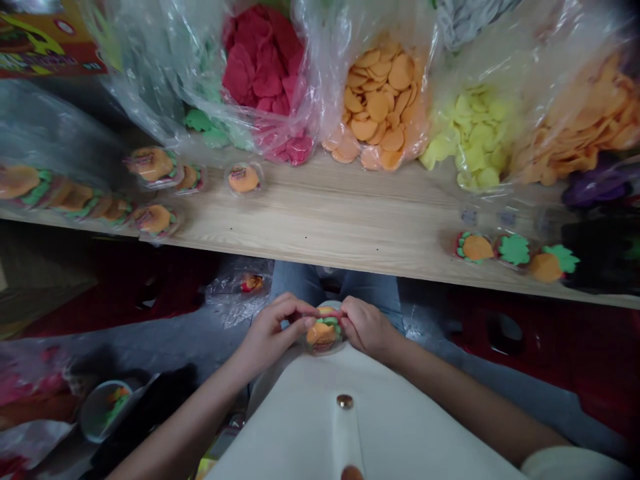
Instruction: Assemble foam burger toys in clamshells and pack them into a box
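Observation:
Both of my hands meet over my lap, below the front edge of a wooden table [320, 220]. Between them is a small burger-shaped stack [324, 330] with orange, green and red layers inside a clear round shell. My left hand [273, 333] pinches it from the left with curled fingers. My right hand [367, 327] grips it from the right, fingers closed on its upper edge.
Clear bags of red [265, 67], orange [380, 100], yellow [475, 133] and green [205, 127] pieces line the table's back. Finished packed burgers [150, 163] lie at the left. Loose orange and green pieces [513, 250] lie at the right. A small cup [103, 407] sits at the lower left.

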Demonstrator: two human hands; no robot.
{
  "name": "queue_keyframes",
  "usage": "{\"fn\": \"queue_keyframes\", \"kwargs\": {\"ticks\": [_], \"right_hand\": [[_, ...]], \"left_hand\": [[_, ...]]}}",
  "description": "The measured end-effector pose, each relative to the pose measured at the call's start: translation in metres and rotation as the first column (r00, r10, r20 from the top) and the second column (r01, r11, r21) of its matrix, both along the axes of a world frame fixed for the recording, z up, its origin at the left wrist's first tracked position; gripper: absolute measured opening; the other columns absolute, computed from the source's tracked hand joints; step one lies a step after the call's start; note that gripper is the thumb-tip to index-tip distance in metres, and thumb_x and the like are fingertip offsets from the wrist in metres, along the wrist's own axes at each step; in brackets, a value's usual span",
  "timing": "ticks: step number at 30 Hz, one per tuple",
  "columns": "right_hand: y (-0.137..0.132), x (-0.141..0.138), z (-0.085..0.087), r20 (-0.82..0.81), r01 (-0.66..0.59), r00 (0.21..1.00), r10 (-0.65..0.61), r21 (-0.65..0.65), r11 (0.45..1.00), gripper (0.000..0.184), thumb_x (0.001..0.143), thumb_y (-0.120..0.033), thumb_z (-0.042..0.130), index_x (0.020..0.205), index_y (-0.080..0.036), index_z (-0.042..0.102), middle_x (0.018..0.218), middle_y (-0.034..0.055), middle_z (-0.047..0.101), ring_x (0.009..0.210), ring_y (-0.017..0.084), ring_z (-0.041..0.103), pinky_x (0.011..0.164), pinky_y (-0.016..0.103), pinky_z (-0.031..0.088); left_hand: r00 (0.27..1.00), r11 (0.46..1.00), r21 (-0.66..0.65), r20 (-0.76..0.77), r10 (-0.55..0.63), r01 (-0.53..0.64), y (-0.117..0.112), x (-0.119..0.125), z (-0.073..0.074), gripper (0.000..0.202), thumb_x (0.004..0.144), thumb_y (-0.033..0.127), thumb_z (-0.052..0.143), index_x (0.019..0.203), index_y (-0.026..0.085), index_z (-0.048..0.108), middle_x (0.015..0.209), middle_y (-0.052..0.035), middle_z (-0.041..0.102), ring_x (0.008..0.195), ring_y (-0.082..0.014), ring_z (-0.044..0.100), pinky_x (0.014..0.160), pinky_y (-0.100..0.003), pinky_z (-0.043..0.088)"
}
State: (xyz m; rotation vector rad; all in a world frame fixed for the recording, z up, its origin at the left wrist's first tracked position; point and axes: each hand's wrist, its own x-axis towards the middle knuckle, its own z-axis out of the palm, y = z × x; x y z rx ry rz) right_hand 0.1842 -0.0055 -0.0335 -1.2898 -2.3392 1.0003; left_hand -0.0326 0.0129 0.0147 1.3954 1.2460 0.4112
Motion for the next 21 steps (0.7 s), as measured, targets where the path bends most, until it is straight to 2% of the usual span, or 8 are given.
{"fn": "queue_keyframes", "kwargs": {"ticks": [2, 6, 11, 13, 18, 21], "right_hand": [[0.003, -0.002, 0.002, -0.009, -0.026, 1.000, 0.027, 0.030, 0.999, 0.018, 0.089, -0.023, 0.027, 0.080, -0.019, 0.043, 0.075, 0.0044, 0.049, 0.067, 0.016, 0.044, 0.062, 0.028, 0.037], [0.009, -0.003, 0.010, -0.041, -0.106, 0.994, 0.106, -0.016, 0.994, 0.017, 0.089, -0.023, 0.028, 0.081, -0.019, 0.042, 0.073, 0.0030, 0.049, 0.065, 0.014, 0.043, 0.060, 0.027, 0.035], [0.014, -0.011, 0.014, -0.112, -0.240, 0.965, 0.235, -0.028, 0.970, 0.019, 0.090, -0.026, 0.028, 0.080, -0.019, 0.042, 0.074, 0.0029, 0.050, 0.066, 0.014, 0.043, 0.061, 0.026, 0.034], [0.014, -0.016, 0.013, -0.124, -0.258, 0.960, 0.253, -0.027, 0.966, 0.020, 0.090, -0.027, 0.028, 0.079, -0.019, 0.042, 0.073, 0.0028, 0.049, 0.066, 0.014, 0.043, 0.061, 0.026, 0.034], [0.015, -0.018, 0.012, -0.164, -0.231, 0.963, 0.212, -0.111, 0.967, 0.018, 0.090, -0.026, 0.030, 0.081, -0.019, 0.043, 0.073, 0.0022, 0.049, 0.066, 0.013, 0.043, 0.062, 0.025, 0.034], [0.014, -0.015, 0.014, -0.195, -0.195, 0.969, 0.154, -0.213, 0.957, 0.016, 0.089, -0.028, 0.033, 0.080, -0.019, 0.042, 0.074, 0.0012, 0.049, 0.066, 0.013, 0.042, 0.062, 0.025, 0.034]], "left_hand": [[1.000, 0.999, -0.030, -0.008, 0.025, -0.025, -0.002, -0.002, -0.001, 0.019, 0.080, 0.032, 0.055, 0.087, 0.019, 0.066, 0.081, -0.0042, 0.061, 0.074, -0.0144, 0.054, 0.069, -0.027, 0.041], [0.999, 0.997, -0.067, 0.013, 0.037, -0.036, -0.004, -0.004, 0.001, 0.020, 0.082, 0.032, 0.052, 0.085, 0.017, 0.065, 0.080, -0.0041, 0.060, 0.074, -0.0141, 0.055, 0.068, -0.026, 0.041], [0.989, 0.984, 0.099, -0.029, -0.146, 0.148, 0.003, -0.002, 0.007, 0.014, 0.082, 0.027, 0.052, 0.085, 0.020, 0.064, 0.081, -0.0022, 0.058, 0.078, -0.0135, 0.053, 0.069, -0.025, 0.040], [0.984, 0.977, 0.123, -0.024, -0.175, 0.177, 0.003, 0.000, 0.007, 0.014, 0.083, 0.025, 0.051, 0.085, 0.020, 0.064, 0.083, -0.0026, 0.059, 0.080, -0.0134, 0.053, 0.070, -0.024, 0.040], [0.995, 0.989, 0.127, -0.076, -0.065, 0.074, -0.006, 0.005, 0.000, 0.015, 0.083, 0.028, 0.051, 0.082, 0.019, 0.064, 0.081, -0.0028, 0.061, 0.078, -0.0134, 0.054, 0.069, -0.025, 0.041], [0.997, 0.993, 0.112, -0.067, -0.024, 0.032, -0.008, 0.007, -0.004, 0.015, 0.083, 0.028, 0.052, 0.080, 0.019, 0.064, 0.080, -0.0022, 0.061, 0.077, -0.0132, 0.054, 0.070, -0.025, 0.041]]}}
